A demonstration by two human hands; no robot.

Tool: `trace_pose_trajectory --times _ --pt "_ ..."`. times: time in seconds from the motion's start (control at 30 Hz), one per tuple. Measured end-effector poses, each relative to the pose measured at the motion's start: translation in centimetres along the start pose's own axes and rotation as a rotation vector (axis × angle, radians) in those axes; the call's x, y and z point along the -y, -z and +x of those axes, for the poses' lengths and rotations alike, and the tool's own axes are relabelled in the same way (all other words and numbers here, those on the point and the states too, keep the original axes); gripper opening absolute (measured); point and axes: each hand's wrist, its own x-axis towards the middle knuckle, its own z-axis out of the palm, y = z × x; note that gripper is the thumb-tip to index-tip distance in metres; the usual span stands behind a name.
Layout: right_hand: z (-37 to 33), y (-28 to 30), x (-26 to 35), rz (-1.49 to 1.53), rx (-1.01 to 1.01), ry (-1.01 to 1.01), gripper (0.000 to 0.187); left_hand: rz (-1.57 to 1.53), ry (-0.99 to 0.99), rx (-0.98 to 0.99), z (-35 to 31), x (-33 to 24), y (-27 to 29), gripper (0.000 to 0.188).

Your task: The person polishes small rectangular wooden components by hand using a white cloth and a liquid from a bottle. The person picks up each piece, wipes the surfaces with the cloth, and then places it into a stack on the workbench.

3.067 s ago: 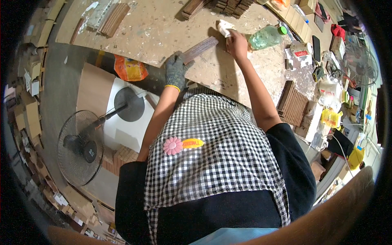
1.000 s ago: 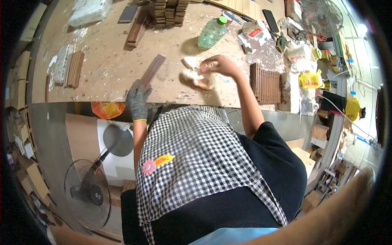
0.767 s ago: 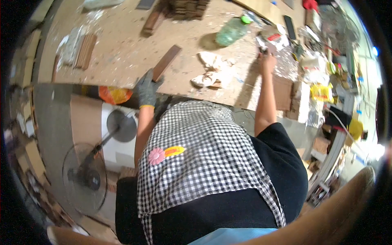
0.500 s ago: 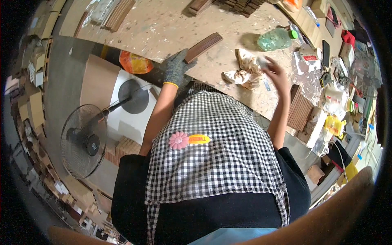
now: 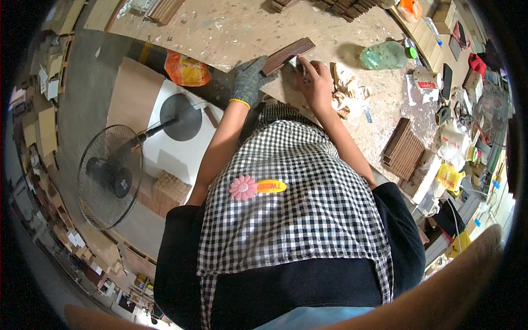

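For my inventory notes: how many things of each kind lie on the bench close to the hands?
Dark wooden strip, held by gloved left hand: 1
Crumpled rag beside right hand: 1
Green plastic bottle, lying down: 1
Total: 3

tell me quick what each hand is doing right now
Left hand: gloved, closed on the dark wood strip.
Right hand: bare, fingers pinched at the strip's end; what it holds cannot be told.

The light is bright and even from above. The green bottle (image 5: 384,55) throws a soft shadow to its left. Straight edges bend strongly near the black round rim, where details blur.
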Motion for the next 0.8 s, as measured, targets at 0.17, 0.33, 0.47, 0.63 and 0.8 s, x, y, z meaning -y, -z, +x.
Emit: trace_pose_trajectory --times 0.17,0.33,0.47,0.63,0.8 --pt "-1.7 -1.4 1.9 0.047 0.233 0.233 0.063 0.911 -0.036 0.129 -0.5 -3.8 -0.9 0.041" --pt "0.5 -0.5 -5.4 -0.044 0.002 -0.014 0.054 0.435 0.056 0.051 0.5 -0.8 -1.2 0.040" --pt "2.6 0.6 -5.0 -0.095 -0.045 -0.140 0.056 -0.214 0.103 -0.066 1.0 3.4 -0.3 0.054" --pt "-0.7 -0.5 -0.9 0.188 0.137 -0.088 0.059 0.134 0.003 0.032 0.4 0.2 -0.7 0.045" --pt "1.5 0.0 -2.5 0.107 0.038 -0.290 0.056 0.280 0.076 -0.069 -0.4 -2.8 -2.5 0.058"
